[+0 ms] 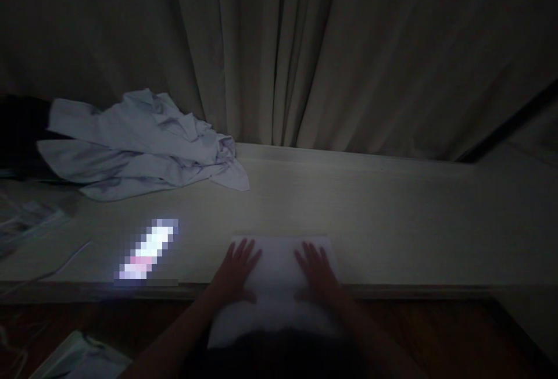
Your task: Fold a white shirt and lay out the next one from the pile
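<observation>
A white sheet-like piece (pixel 279 263), cloth or paper, lies over the front edge of the pale ledge, its near part hanging down toward me. On its left side rests my left hand (pixel 238 268), fingers spread and palm down. My right hand (pixel 316 271) lies flat on the right side in the same way, fingers apart. Neither hand grips anything. A dark shape at the bottom hides the sheet's near end. The light is dim, so the sheet's material is hard to make out.
A crumpled white cloth (pixel 143 140) lies at the left on the ledge (pixel 392 222). In front of it glows a blurred-out bright screen (pixel 150 248). A thin cable (pixel 65 263) and clear plastic (pixel 30 216) are far left. Curtains (pixel 261 53) hang behind.
</observation>
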Available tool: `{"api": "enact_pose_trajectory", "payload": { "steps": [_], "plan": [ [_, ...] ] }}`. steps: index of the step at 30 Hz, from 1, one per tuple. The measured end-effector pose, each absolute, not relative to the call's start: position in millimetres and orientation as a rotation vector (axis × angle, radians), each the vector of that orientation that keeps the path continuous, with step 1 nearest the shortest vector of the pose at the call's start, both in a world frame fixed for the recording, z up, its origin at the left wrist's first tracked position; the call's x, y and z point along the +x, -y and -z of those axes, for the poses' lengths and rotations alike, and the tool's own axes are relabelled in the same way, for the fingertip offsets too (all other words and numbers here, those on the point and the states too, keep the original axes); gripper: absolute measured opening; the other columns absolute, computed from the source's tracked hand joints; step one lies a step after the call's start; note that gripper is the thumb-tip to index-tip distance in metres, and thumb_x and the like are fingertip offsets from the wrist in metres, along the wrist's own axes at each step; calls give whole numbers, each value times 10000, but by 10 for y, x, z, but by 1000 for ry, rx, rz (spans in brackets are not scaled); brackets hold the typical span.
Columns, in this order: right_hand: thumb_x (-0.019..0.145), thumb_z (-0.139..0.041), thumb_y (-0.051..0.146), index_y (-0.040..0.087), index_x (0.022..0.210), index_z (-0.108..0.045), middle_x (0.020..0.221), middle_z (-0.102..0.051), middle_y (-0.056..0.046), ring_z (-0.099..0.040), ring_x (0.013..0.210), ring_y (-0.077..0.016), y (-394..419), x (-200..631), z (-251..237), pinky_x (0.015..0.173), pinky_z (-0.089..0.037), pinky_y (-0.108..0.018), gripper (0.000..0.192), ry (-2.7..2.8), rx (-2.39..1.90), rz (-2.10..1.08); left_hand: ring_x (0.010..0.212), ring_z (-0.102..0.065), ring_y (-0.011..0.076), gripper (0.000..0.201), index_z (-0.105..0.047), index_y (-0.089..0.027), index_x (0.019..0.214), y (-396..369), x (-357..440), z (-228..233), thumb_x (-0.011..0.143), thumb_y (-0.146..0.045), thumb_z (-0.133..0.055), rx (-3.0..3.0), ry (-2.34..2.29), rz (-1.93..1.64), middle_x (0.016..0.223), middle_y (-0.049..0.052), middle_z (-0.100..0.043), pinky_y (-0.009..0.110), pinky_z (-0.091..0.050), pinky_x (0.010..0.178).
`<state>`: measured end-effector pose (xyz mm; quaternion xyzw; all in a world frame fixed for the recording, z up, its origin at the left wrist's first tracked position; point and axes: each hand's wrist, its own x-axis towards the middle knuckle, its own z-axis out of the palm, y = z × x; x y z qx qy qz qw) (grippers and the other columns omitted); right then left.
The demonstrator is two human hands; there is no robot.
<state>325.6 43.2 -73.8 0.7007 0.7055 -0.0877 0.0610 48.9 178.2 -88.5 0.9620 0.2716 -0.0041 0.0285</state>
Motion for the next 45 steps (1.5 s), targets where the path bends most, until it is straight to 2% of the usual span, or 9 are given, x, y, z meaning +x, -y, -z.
{"api": "enact_pose_trajectory", "payload": {
  "steps": [4, 10, 18, 26, 29, 33, 38, 42, 45],
  "plan": [
    [564, -784, 504, 232, 1471, -166, 1536, -86, -194, -71, 1409, -400, -495, 3311, 753, 1105, -54, -638, 1131, -2163, 2044, 282, 1421, -56, 399, 1170, -98, -277, 1474, -1845, 488, 1029, 540, -740, -628, 2995, -802, -31, 1562, 154, -120, 612, -27, 1106],
    [621, -764, 437, 250, 1467, -179, 1536, -117, -196, -108, 1408, -388, -493, 3367, 819, 1106, -52, -632, 1046, -2221, 2042, 210, 1423, -73, 380, 977, -152, -290, 1467, -1890, 479, 1187, 672, -692, -556, 3060, -808, -156, 1553, 138, -180, 605, -21, 1109],
    [586, -792, 421, 254, 1464, -190, 1536, -130, -186, -127, 1408, -379, -482, 3348, 836, 1113, -66, -617, 1077, -2235, 2059, 159, 1421, -103, 376, 948, -192, -280, 1461, -1875, 472, 1188, 685, -713, -522, 3065, -800, -194, 1547, 135, -206, 600, -41, 1113],
    [630, -750, 404, 252, 1473, -142, 1539, -130, -173, -97, 1418, -353, -195, 3817, 918, 1121, -80, -606, 1050, -2318, 1997, 91, 1421, -143, 347, 954, -151, -297, 1461, -1968, 197, 1056, 683, -667, -562, 3080, -655, -55, 1561, 88, -173, 570, -165, 1116],
    [679, -718, 334, 259, 1470, -159, 1543, -138, -148, -104, 1421, -328, -115, 3939, 1046, 1133, -132, -576, 972, -2319, 2039, 50, 1425, -110, 356, 959, -139, -295, 1464, -1973, 179, 1123, 685, -643, -577, 3101, -687, -16, 1561, 97, -170, 609, -113, 1115],
    [679, -718, 253, 245, 1461, -210, 1538, -175, -151, -155, 1412, -332, -111, 3926, 1182, 1120, -246, -543, 933, -2310, 2107, 0, 1429, -64, 358, 851, -124, -318, 1465, -1938, 233, 1296, 760, -511, -560, 3138, -827, -2, 1557, 108, -168, 677, -8, 1080],
    [746, -643, 201, 240, 1451, -250, 1525, -230, -152, -194, 1406, -310, -108, 3889, 1075, 1109, -292, -501, 808, -2328, 2107, 20, 1433, -75, 333, 826, -106, -321, 1465, -1943, 228, 1311, 786, -497, -542, 3142, -815, 3, 1559, 97, -171, 624, -39, 1102],
    [706, -704, 314, 244, 1457, -226, 1532, -210, -152, -165, 1414, -308, -103, 3871, 835, 1136, -216, -505, 893, -2276, 2082, 151, 1420, -118, 367, 848, -126, -325, 1462, -1992, 158, 1156, 763, -660, -470, 3106, -730, -24, 1556, 109, -182, 628, -85, 1090],
    [678, -697, 521, 259, 1466, -176, 1543, -162, -146, -123, 1422, -308, -99, 3875, 726, 1147, -125, -535, 980, -2280, 2046, 251, 1404, -178, 375, 721, -197, -347, 1448, -2014, 104, 1094, 818, -640, -392, 3096, -779, -131, 1546, 103, -220, 625, -136, 1077]
  ]
}}
